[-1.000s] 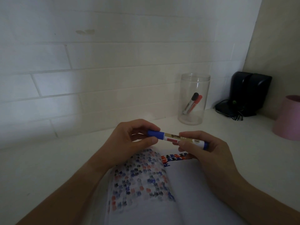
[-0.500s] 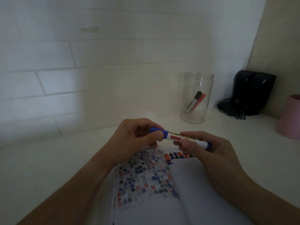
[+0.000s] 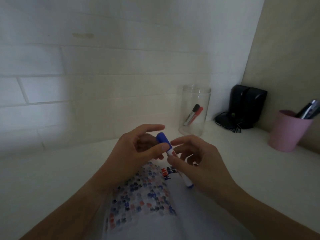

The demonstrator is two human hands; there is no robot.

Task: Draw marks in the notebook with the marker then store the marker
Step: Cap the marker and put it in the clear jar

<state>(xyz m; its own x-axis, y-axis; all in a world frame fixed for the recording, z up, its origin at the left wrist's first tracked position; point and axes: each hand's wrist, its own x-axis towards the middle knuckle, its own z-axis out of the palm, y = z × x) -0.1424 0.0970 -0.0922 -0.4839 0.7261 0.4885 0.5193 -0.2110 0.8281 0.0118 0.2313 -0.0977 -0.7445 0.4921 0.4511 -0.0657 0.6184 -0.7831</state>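
Note:
A blue-capped white marker (image 3: 163,140) is held above the open notebook (image 3: 143,201), cap end pointing up and away, tail end down toward me. My left hand (image 3: 135,151) pinches the blue cap with thumb and fingers. My right hand (image 3: 195,161) holds the marker's barrel with its thumb, its other fingers spread. The notebook's left page is covered with small blue, red and dark marks, and a short row of red and blue marks sits on the right page. A clear plastic jar (image 3: 194,110) stands behind, by the wall, with a black and a red marker inside.
A pink cup (image 3: 289,134) holding pens stands at the right. A black device (image 3: 245,106) with a cable sits in the corner. White brick wall runs along the back of the white desk (image 3: 52,170).
The marker has swung from lying sideways between my hands to pointing cap-up and away. My fingers have loosened and spread. The view has shifted, showing more of the pink cup.

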